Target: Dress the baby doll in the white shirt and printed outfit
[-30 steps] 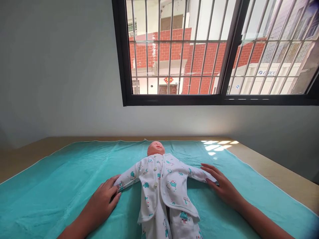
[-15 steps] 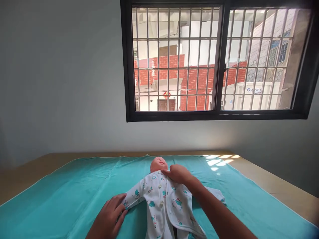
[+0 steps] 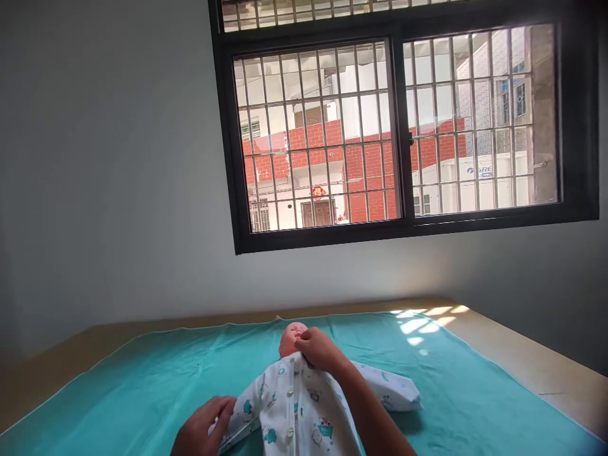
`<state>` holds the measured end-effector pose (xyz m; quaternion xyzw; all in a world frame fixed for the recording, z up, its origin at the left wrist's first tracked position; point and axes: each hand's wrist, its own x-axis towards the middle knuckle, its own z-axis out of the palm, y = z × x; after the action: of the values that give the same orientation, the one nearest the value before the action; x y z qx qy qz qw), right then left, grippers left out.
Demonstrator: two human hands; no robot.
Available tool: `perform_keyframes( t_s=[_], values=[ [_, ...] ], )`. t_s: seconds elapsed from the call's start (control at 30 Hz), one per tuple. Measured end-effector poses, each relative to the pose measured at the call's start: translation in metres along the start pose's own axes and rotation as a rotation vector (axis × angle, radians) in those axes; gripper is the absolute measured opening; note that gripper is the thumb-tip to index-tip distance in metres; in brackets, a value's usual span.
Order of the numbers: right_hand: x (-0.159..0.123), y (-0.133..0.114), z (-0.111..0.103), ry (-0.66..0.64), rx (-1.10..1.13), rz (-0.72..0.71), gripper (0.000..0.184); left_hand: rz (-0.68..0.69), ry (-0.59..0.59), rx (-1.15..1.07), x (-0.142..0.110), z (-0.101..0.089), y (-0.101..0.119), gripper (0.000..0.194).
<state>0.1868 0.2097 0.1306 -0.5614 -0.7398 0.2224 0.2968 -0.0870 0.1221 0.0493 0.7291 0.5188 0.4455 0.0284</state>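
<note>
A baby doll [image 3: 288, 339] lies face up on a teal cloth, dressed in a white baby outfit [image 3: 278, 405] with small printed figures and pale buttons down the front. My right hand [image 3: 319, 349] pinches the outfit's collar just below the doll's chin, partly covering its face. Lower left, my left hand [image 3: 204, 425] closes around the cuff end of the outfit's sleeve, thumb against fingers. The other sleeve [image 3: 396, 391] stretches out to the right behind my right forearm. The outfit's lower part runs out of view.
The teal cloth [image 3: 142, 386] spreads over a wooden table [image 3: 560, 386], whose edge shows at the sides and back. Behind it stand a grey wall [image 3: 118, 190] and a dark-framed barred window [image 3: 403, 215]. Sunlight patches fall at the back right.
The view has tilted up and rolled slightly. My right hand has raised the collar closer to the doll's mouth, and the front flap now lies more toward the middle. My left hand stays at the sleeve.
</note>
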Motion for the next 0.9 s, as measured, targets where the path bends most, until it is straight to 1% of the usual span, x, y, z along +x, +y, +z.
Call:
perform_keyframes(
  t_s=[0.07, 0.13, 0.2, 0.23, 0.3, 0.37, 0.43, 0.53, 0.6, 0.73, 0.8, 0.9],
  values=[
    [0.000, -0.003, 0.006, 0.005, 0.045, -0.014, 0.022, -0.237, -0.021, -0.137, 0.025, 0.012, 0.034, 0.034],
    [0.000, -0.003, 0.008, 0.004, 0.063, -0.009, 0.020, -0.403, -0.105, -0.261, 0.051, 0.026, 0.068, 0.039],
    [0.000, 0.000, 0.008, -0.001, 0.066, 0.003, 0.021, -0.488, -0.207, -0.327, 0.074, 0.039, 0.094, 0.041],
    [0.000, 0.001, 0.006, -0.005, 0.068, 0.010, 0.022, -0.499, -0.251, -0.330, 0.082, 0.044, 0.104, 0.040],
    [-0.001, 0.003, 0.003, -0.007, 0.080, 0.031, 0.024, -0.487, -0.324, -0.291, 0.094, 0.055, 0.115, 0.034],
    [-0.001, 0.004, 0.002, -0.007, 0.111, 0.052, 0.026, -0.463, -0.359, -0.244, 0.100, 0.062, 0.120, 0.024],
    [-0.001, 0.005, 0.002, -0.009, 0.163, 0.067, 0.028, -0.450, -0.360, -0.235, 0.103, 0.066, 0.119, 0.015],
    [0.002, 0.008, 0.005, -0.028, 0.278, 0.098, 0.029, -0.442, -0.339, -0.250, 0.105, 0.069, 0.117, 0.011],
    [0.006, 0.012, 0.008, -0.049, 0.378, 0.133, 0.027, -0.448, -0.311, -0.278, 0.106, 0.071, 0.117, 0.014],
    [0.011, 0.021, 0.013, -0.088, 0.607, 0.225, 0.018, -0.573, -0.239, -0.468, 0.107, 0.082, 0.116, 0.032],
    [0.012, 0.023, 0.014, -0.105, 0.701, 0.272, 0.015, -0.612, -0.209, -0.548, 0.107, 0.088, 0.115, 0.039],
    [0.013, 0.022, 0.017, -0.116, 0.764, 0.328, 0.014, -0.631, -0.182, -0.615, 0.107, 0.094, 0.109, 0.041]
  ],
)
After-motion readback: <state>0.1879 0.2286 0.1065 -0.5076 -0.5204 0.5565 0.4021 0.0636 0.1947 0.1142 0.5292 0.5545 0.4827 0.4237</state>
